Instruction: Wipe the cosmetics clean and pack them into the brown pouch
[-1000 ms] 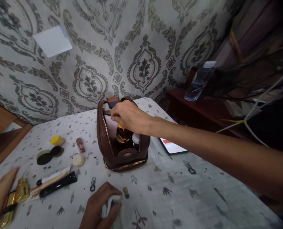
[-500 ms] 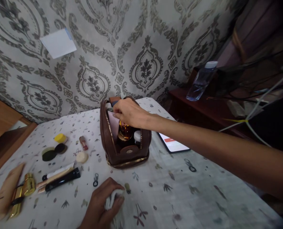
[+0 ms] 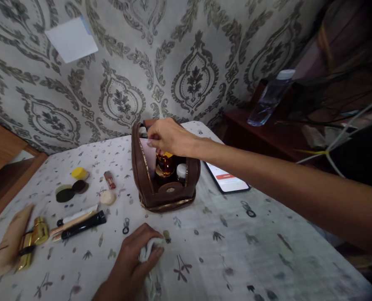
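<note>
A brown zipped bag (image 3: pixel 167 198) stands open on the patterned cloth (image 3: pixel 211 267). Inside it are an amber bottle (image 3: pixel 165 165), a small jar with a white lid (image 3: pixel 181 170) and a pale pink item (image 3: pixel 148 156) along the left wall. My right hand (image 3: pixel 168 136) reaches in over the bag's top, fingers bent together above the amber bottle and beside the pink item; what they hold, if anything, is hidden. Lower down, in front of the bag, my left hand (image 3: pixel 138 255) is closed on a crumpled white cloth (image 3: pixel 150 247).
Left of the bag lie a yellow-lidded pot (image 3: pixel 79 173), a lip tube (image 3: pixel 109 180), a round beige piece (image 3: pixel 107 197), dark round pots (image 3: pixel 65 194), several tubes (image 3: pixel 83 225) and gold items (image 3: pixel 40 230). Right are a phone (image 3: pixel 228 179) and a water bottle (image 3: pixel 271 98).
The view has shifted slightly, so the bag and the other things sit a little higher. My right hand remains over the bag, and my left hand still grips the white cloth.
</note>
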### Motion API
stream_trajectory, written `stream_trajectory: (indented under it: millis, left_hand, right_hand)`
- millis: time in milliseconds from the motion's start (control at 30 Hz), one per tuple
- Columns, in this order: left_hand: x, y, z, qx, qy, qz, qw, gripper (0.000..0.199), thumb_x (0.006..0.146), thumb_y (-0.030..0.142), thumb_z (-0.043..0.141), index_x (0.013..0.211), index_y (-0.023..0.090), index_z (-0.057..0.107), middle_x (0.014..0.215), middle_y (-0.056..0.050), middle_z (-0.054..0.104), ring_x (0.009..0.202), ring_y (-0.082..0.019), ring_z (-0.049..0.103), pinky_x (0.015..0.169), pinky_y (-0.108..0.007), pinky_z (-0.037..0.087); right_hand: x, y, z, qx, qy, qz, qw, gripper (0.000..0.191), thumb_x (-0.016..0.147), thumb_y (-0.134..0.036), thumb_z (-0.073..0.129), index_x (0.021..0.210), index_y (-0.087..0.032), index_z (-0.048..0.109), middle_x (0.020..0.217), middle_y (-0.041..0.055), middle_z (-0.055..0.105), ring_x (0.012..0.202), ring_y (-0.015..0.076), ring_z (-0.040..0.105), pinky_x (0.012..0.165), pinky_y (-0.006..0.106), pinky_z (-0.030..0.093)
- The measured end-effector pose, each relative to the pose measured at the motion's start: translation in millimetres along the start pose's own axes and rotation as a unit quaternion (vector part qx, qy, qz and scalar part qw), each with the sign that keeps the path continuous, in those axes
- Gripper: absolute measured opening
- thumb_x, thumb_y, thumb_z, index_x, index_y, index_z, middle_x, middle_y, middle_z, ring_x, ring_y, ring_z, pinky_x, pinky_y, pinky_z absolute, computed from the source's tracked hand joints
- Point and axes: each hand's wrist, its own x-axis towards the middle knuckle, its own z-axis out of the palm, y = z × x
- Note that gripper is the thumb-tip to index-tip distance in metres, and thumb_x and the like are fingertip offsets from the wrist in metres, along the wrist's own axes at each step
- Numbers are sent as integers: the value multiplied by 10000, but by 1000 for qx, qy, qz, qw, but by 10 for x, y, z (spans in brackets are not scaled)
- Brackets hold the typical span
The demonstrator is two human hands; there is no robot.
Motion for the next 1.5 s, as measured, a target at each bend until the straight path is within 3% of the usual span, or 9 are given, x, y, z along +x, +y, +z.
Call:
stream_trajectory:
  millis: [300,500,633,767,967,1067,1167,1367,1500]
  left_hand:
    - [-24,16,8,-2,7,1,1000,142,964,277,550,980,175,647,839,-54,659,778,-158,646,707,-236,500]
    - [-32,25,2,-25,-5,-7,1000,199,971,311,543,1045,174,666,937,-74,678,875,-169,641,806,-255,499]
    - [-23,49,-37,-25,-4,-25,999,231,973,343,529,1025,177,681,963,-76,691,912,-187,648,836,-273,497]
    - [-7,52,-49,-47,18,-14,999,245,958,331,543,1040,156,693,1014,-87,717,937,-206,657,861,-290,492]
    - [-72,44,-142,-1,60,-43,997,150,898,227,564,930,159,693,925,-48,732,863,-201,660,804,-279,487]
    - [-173,-19,-400,104,56,-56,991,136,898,257,574,900,172,680,875,-40,711,808,-193,644,761,-277,474]
    - [-270,-186,-881,209,78,-95,970,210,938,323,534,958,185,691,951,-59,712,874,-212,649,826,-308,485]
    - [-278,-719,-1986,316,237,-262,881,420,923,184,470,1334,134,544,1379,-169,538,1301,-312,480,1093,-420,366]
    - [-251,-1019,-2259,287,209,-319,879,486,866,187,584,1346,127,534,1363,-171,570,1290,-318,501,1078,-414,392]
  right_hand:
    - [-150,-79,-135,-93,86,-2,992,54,832,-172,686,784,-164,709,762,45,686,741,187,623,664,294,418]
    - [-670,-349,-91,-60,197,-91,974,222,938,-280,567,755,-231,683,743,45,678,683,194,611,646,318,449]
    - [-1070,-496,197,-19,143,-199,969,235,975,-276,504,836,-253,691,710,23,687,615,152,605,593,285,461]
    - [-1287,-594,612,47,97,-228,968,227,964,-205,505,837,-217,693,718,28,703,598,139,621,571,265,474]
    - [-1301,-783,1107,249,81,-27,965,250,923,-314,564,737,-186,671,629,22,666,557,153,616,547,267,477]
    - [-1269,-871,1283,341,69,66,935,320,872,-448,600,687,-191,646,575,20,637,485,150,569,491,271,448]
    - [-1254,-980,1428,390,55,121,911,389,793,-557,648,662,-191,634,578,31,646,457,143,547,457,265,413]
    - [-1269,-1257,1688,461,0,189,867,415,695,-572,710,631,-174,612,554,14,630,426,109,514,419,225,362]
    - [-1277,-1359,1840,474,-14,200,857,330,720,-471,678,623,-166,600,557,-2,614,430,85,492,411,205,312]
